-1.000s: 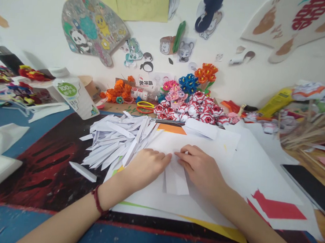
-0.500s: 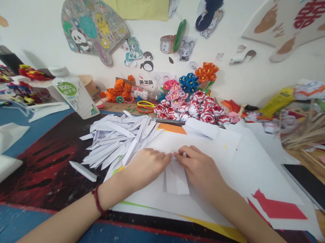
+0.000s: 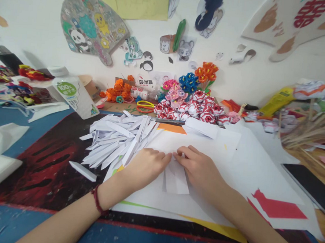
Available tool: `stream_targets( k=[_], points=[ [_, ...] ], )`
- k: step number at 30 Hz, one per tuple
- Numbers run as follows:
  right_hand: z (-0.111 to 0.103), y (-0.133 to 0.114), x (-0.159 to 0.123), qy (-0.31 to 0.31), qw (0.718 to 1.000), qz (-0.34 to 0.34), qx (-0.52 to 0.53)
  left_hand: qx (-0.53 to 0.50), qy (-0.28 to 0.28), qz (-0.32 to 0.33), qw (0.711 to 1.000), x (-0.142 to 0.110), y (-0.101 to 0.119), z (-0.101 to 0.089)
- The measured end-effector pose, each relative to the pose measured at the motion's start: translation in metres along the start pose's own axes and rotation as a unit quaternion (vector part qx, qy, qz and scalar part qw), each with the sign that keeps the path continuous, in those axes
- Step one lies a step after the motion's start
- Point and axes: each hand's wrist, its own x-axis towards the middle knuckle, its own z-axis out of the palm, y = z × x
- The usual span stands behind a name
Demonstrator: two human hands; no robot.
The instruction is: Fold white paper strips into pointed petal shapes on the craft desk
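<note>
A small piece of white paper (image 3: 177, 179) with a lengthwise crease hangs toward me from between my hands, over larger white sheets (image 3: 247, 170). My left hand (image 3: 148, 168) is closed, thumb and fingers pinching the paper's far left corner. From the other side, my right hand (image 3: 199, 167) pinches the far right corner, its fingers curled. The two thumb tips almost meet at the top edge, which the fingers partly hide. Left of my hands lies a heap of folded white paper strips (image 3: 114, 137), with one loose strip (image 3: 82, 171) apart from it.
Red-and-white paper flowers (image 3: 198, 111), scissors (image 3: 145, 105) and a plastic bottle (image 3: 73, 92) stand along the back. At right lie a black phone (image 3: 309, 185), red paper scraps (image 3: 281, 207) and thin wooden sticks (image 3: 305, 130).
Almost nothing differs. Both hands keep their pinch on the paper, and the fingers of my right hand have shifted very slightly.
</note>
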Motion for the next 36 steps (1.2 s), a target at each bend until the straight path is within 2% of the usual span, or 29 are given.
stream_targets(
  k=[6, 12, 23, 36],
  points=[
    [-0.0016, -0.0029, 0.0001, -0.007, 1.000, 0.014, -0.022, 0.002, 0.007, 0.003, 1.000, -0.0009, -0.0002, 0.0007],
    [0.0038, -0.0042, -0.0010, 0.036, 0.997, 0.060, -0.021, 0.002, 0.009, 0.004, 1.000, -0.0012, 0.0007, 0.0040],
    [0.0058, 0.0000, 0.0006, 0.043, 0.993, -0.067, -0.084, -0.001, 0.014, 0.002, 1.000, -0.0008, 0.0003, 0.0015],
    [0.0054, 0.0005, 0.0008, 0.039, 0.990, -0.076, -0.111, -0.002, 0.017, 0.002, 1.000, -0.0005, 0.0003, 0.0028]
  ],
)
